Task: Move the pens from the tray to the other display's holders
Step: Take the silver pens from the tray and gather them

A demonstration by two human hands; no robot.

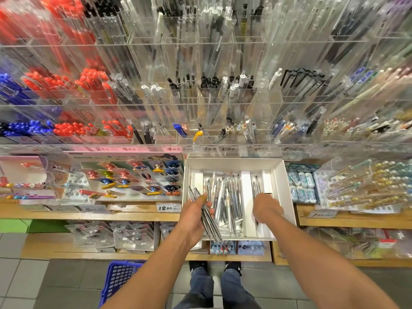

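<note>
Over white tray (283,186), left hand (192,216) grips clear silver-tipped pens (206,216), right hand (266,207) blurred, grip unclear

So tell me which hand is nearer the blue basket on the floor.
Left. The left hand, gripping a bundle of pens, is above and just right of the blue basket; the right hand reaches into the white tray, farther right.

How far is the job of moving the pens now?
Early stage. Done: cannot tell. In hand: the left hand grips a bundle of pens; the right hand reaches into the white tray. Left: many pens in the tray, bound for the clear holders.
</note>
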